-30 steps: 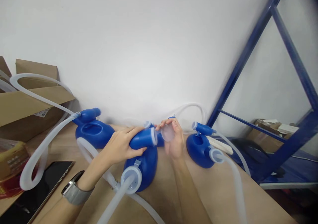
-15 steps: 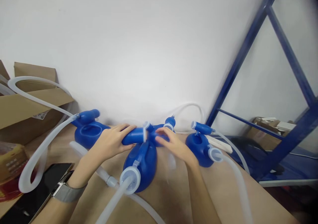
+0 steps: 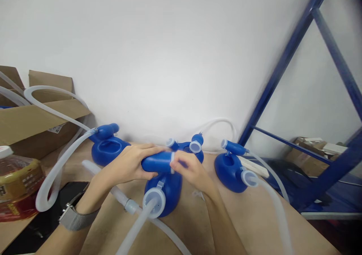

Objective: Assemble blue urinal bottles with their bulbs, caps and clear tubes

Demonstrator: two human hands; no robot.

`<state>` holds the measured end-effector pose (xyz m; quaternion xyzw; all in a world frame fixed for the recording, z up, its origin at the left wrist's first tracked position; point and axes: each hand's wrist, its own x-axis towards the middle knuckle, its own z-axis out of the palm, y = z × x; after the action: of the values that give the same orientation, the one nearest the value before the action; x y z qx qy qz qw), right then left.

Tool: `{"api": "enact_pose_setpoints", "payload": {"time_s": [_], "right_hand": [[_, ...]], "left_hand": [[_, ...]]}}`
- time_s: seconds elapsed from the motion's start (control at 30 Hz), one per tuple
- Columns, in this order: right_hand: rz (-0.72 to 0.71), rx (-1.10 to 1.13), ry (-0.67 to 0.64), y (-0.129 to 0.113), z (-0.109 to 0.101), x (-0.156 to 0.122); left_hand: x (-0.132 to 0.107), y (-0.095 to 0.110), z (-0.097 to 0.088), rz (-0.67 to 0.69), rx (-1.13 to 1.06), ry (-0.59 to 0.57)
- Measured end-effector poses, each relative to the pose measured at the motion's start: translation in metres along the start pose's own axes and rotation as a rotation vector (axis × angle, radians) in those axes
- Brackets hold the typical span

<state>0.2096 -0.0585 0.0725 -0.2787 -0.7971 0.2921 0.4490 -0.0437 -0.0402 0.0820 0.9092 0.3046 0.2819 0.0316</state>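
In the middle lies a blue plastic bottle, with a clear hose running from its white cap. Above it, a blue cylinder with a white rim is held sideways. My left hand is wrapped round the cylinder from the left and behind. My right hand is closed at the cylinder's right end, fingers pinching the white rim. How the cylinder meets the bottle is hidden. Behind my hands stands another blue bottle with white rims.
Blue bottles with hoses stand left and right. At far left are a cardboard box, a bottle of red-brown liquid and a dark phone. A blue metal frame rises on the right.
My right hand has moved from the bottle behind to the cylinder's rim, closing on it. My left hand keeps the cylinder. The view has shifted slightly left.
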Motion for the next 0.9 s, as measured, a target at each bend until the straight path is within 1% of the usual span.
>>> {"api": "enact_pose_setpoints", "payload": {"time_s": [0.07,0.1,0.13,0.17,0.23,0.3,0.33,0.4,0.43,0.5,0.53,0.6,0.67,0.7,0.73,0.77,0.8,0.83,0.9], "right_hand": [[0.014,0.098,0.116,0.001,-0.002,0.0],[0.017,0.122,0.163,0.003,-0.005,-0.001],[0.018,0.126,0.188,0.005,-0.011,-0.002],[0.031,0.089,0.184,0.008,-0.017,-0.003],[0.14,-0.091,0.117,0.018,-0.033,-0.007],[0.338,-0.357,-0.004,0.034,-0.049,-0.015],[0.419,-0.423,-0.058,0.045,-0.055,-0.019],[0.522,-0.481,-0.119,0.066,-0.063,-0.027],[0.551,-0.492,-0.141,0.075,-0.065,-0.03],[0.582,-0.513,-0.18,0.083,-0.064,-0.033],[0.583,-0.518,-0.198,0.083,-0.062,-0.032],[0.558,-0.525,-0.217,0.071,-0.055,-0.028],[0.468,-0.52,-0.21,0.05,-0.043,-0.02],[0.395,-0.502,-0.204,0.039,-0.036,-0.016],[0.284,-0.456,-0.216,0.029,-0.029,-0.013],[0.193,-0.381,-0.258,0.021,-0.021,-0.01],[0.134,-0.301,-0.331,0.015,-0.014,-0.007],[0.097,-0.23,-0.416,0.011,-0.008,-0.006],[0.095,-0.114,-0.565,0.011,0.001,-0.004]], "left_hand": [[-0.004,-0.003,-0.006,-0.004,0.007,-0.006],[-0.005,-0.005,-0.008,-0.032,0.046,-0.002],[-0.006,-0.007,-0.01,-0.077,0.095,0.006],[-0.007,-0.009,-0.011,-0.139,0.143,0.016],[-0.008,-0.017,-0.01,-0.289,0.198,-0.008],[-0.008,-0.027,-0.005,-0.419,0.228,-0.097],[-0.008,-0.033,0.0,-0.469,0.248,-0.144],[-0.008,-0.045,0.013,-0.535,0.286,-0.216],[-0.008,-0.05,0.02,-0.556,0.294,-0.237],[-0.009,-0.058,0.038,-0.597,0.293,-0.274],[-0.01,-0.06,0.047,-0.614,0.293,-0.296],[-0.01,-0.061,0.062,-0.638,0.287,-0.328],[-0.009,-0.058,0.069,-0.636,0.27,-0.34],[-0.008,-0.056,0.068,-0.619,0.255,-0.337],[-0.006,-0.052,0.064,-0.591,0.237,-0.327],[-0.005,-0.048,0.057,-0.555,0.216,-0.31],[-0.004,-0.043,0.048,-0.514,0.195,-0.289],[-0.003,-0.037,0.037,-0.472,0.174,-0.266],[-0.003,-0.023,0.016,-0.39,0.111,-0.236]]}}
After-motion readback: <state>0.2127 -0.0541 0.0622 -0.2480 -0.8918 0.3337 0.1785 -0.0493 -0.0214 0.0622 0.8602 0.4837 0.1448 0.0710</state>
